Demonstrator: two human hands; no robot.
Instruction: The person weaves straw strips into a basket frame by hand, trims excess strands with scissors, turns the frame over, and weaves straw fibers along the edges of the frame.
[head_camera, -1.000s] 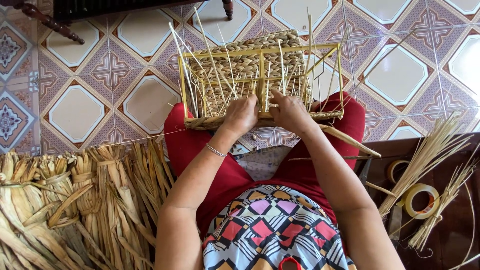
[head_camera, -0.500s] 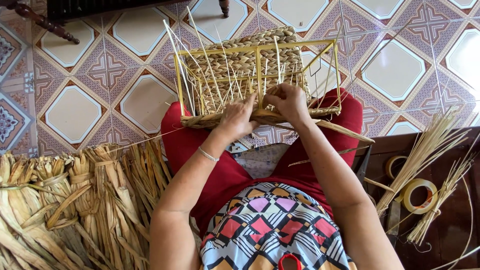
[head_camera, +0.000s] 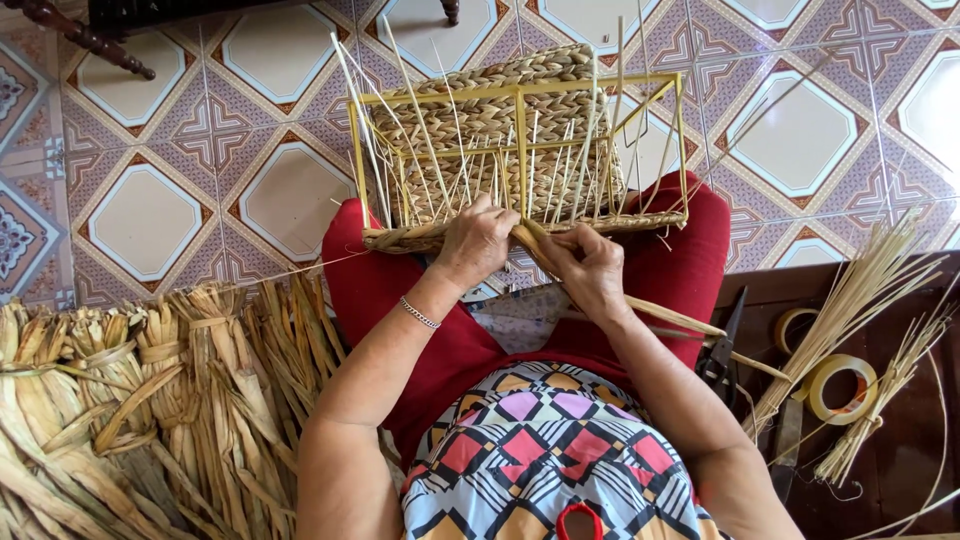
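Basket (head_camera: 520, 150) rests on my knees at 12 o'clock; its base is woven, walls mostly bare stakes. My left hand (head_camera: 478, 240) steadies the rim while my right hand (head_camera: 590, 270) fingers pinch a strand (head_camera: 680, 318).

A half-woven straw basket on a yellow wire frame (head_camera: 520, 150) rests on red-trousered knees. The left hand (head_camera: 478, 240) presses its braided lower edge; the right hand (head_camera: 590, 268) pinches a flat straw strand (head_camera: 640, 305) (trailing rightward). Bundled dried leaves (head_camera: 150, 400) lie left.
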